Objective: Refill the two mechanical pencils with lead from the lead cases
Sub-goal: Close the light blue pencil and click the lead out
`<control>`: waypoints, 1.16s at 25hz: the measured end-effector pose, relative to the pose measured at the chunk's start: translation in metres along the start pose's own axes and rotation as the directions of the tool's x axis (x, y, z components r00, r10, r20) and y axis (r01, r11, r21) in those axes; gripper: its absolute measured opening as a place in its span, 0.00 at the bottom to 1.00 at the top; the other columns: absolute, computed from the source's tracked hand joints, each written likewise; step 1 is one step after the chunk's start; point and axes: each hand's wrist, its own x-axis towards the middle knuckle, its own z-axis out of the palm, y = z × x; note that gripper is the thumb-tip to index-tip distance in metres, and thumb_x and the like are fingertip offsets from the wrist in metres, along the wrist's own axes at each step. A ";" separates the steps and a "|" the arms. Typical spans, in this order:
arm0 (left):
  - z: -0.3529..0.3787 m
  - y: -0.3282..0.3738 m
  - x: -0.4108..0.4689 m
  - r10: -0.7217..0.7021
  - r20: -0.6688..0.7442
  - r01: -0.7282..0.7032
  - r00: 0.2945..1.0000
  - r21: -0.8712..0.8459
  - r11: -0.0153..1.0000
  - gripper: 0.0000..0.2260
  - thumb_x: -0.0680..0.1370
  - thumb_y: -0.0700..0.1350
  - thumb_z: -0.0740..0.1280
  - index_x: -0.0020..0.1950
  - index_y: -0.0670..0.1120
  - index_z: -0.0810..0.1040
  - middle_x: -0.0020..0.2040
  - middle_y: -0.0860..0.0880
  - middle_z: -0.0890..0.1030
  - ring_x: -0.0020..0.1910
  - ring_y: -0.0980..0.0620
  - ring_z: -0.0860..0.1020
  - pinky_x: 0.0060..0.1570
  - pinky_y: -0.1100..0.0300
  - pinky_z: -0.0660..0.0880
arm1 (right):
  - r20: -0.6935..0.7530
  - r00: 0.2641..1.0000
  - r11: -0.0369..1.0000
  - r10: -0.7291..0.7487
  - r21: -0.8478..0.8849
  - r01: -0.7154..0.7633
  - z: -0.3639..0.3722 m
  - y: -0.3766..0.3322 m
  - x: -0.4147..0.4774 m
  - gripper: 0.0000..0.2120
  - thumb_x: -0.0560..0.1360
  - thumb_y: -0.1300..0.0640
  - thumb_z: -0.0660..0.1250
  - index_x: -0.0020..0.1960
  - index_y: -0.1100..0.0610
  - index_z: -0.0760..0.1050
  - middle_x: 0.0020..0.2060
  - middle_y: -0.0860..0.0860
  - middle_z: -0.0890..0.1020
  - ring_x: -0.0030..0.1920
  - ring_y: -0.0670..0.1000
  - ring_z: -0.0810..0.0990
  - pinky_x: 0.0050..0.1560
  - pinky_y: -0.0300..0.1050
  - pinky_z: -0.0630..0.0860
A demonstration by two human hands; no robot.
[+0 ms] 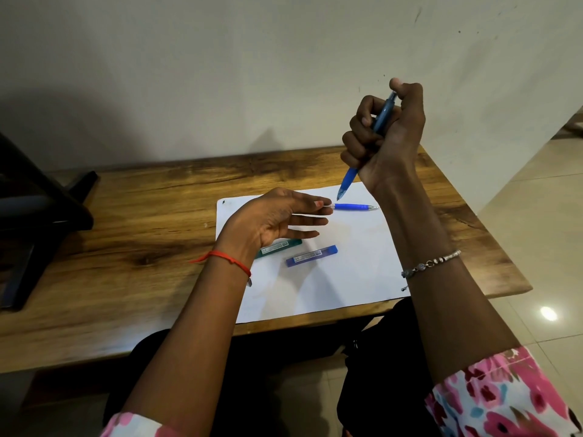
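My right hand [386,137] is raised above the table and grips a blue mechanical pencil [348,179] in its fist, tip pointing down, thumb on the top end. A second blue mechanical pencil [355,207] lies flat on the white paper [347,279]. My left hand [277,219] hovers over the paper, fingers nearly straight, fingertips close to that pencil's left end. A green lead case [284,246] lies partly hidden under my left hand. A blue lead case [311,256] lies beside it on the paper.
The paper lies on a wooden table [126,231] set against a pale wall. A dark stand-like object [34,216] occupies the table's left end. Tiled floor [536,216] shows to the right, beyond the table's edge.
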 end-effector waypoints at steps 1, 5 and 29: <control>0.000 0.000 0.000 0.004 -0.006 -0.004 1.000 0.009 1.000 0.06 0.76 0.39 0.65 0.48 0.43 0.81 0.42 0.49 0.84 0.44 0.52 0.82 0.46 0.57 0.80 | -0.006 1.000 1.000 -0.003 -0.001 0.003 0.000 0.000 0.000 0.25 0.78 0.46 0.49 0.25 0.57 0.61 0.17 0.46 0.57 0.20 0.46 0.52 0.25 0.34 0.52; 0.000 0.000 -0.002 0.005 -0.030 -0.004 1.000 0.047 0.999 0.06 0.76 0.39 0.66 0.50 0.43 0.81 0.43 0.49 0.83 0.42 0.53 0.81 0.44 0.60 0.80 | -0.014 1.000 1.000 -0.018 0.004 0.018 0.001 0.000 0.000 0.25 0.77 0.47 0.49 0.25 0.57 0.61 0.17 0.46 0.56 0.20 0.46 0.52 0.25 0.34 0.52; 0.002 0.003 -0.002 0.000 -0.071 0.007 0.997 0.093 0.996 0.05 0.75 0.39 0.67 0.47 0.43 0.82 0.39 0.50 0.82 0.35 0.55 0.74 0.37 0.64 0.74 | -0.035 0.999 1.000 -0.018 0.023 0.019 0.001 -0.002 0.001 0.24 0.77 0.47 0.49 0.26 0.57 0.59 0.17 0.46 0.56 0.19 0.46 0.51 0.25 0.34 0.51</control>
